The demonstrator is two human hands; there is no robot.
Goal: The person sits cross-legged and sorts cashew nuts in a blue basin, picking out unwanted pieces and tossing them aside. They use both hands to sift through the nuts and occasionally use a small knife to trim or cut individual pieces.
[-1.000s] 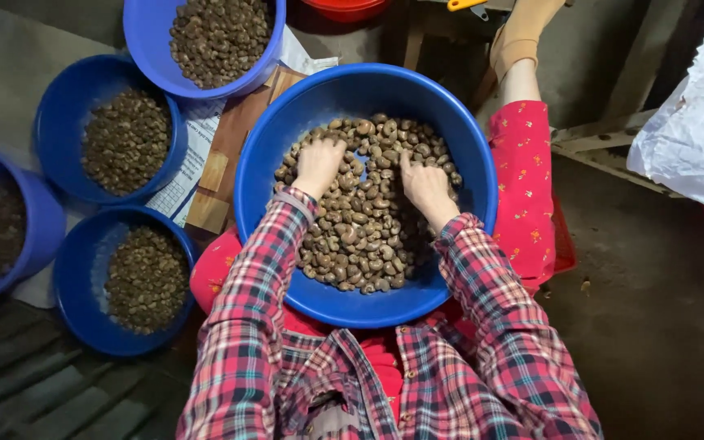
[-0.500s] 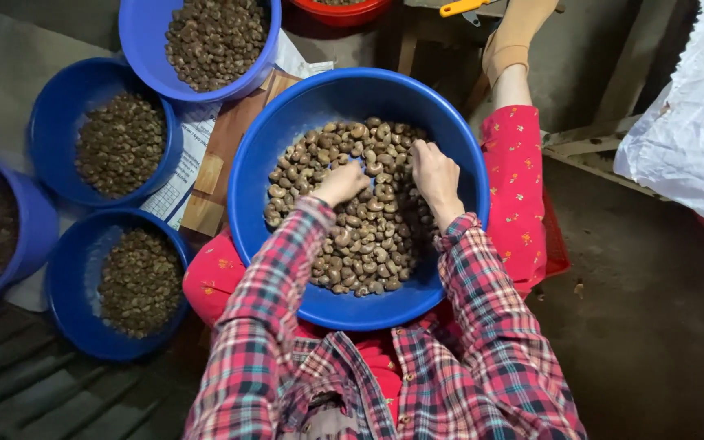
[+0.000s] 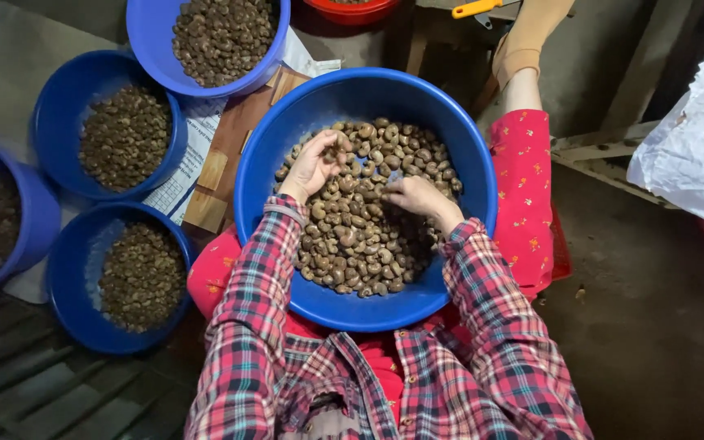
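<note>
A large blue basin [image 3: 270, 163] rests on my lap, holding a heap of brown nuts [image 3: 360, 244]. My left hand [image 3: 313, 165] is curled over the nuts at the basin's far left, fingers closed on a few of them. My right hand [image 3: 417, 195] lies palm down on the heap at the middle right, fingers bent into the nuts; whether it holds any I cannot tell. Both arms wear red plaid sleeves.
Several smaller blue bowls of darker nuts stand to the left: one at top [image 3: 205, 77], one left [image 3: 63, 106], one lower left [image 3: 71, 277], one at the edge [image 3: 30, 236]. Wooden blocks [image 3: 209, 171] and paper lie between. A white sack [image 3: 694, 122] sits right. My red-trousered leg [image 3: 523, 187] stretches forward.
Both hands have drawn together over the heap and back toward me. The left hand has curled shut on nuts; the right has slid to the middle.
</note>
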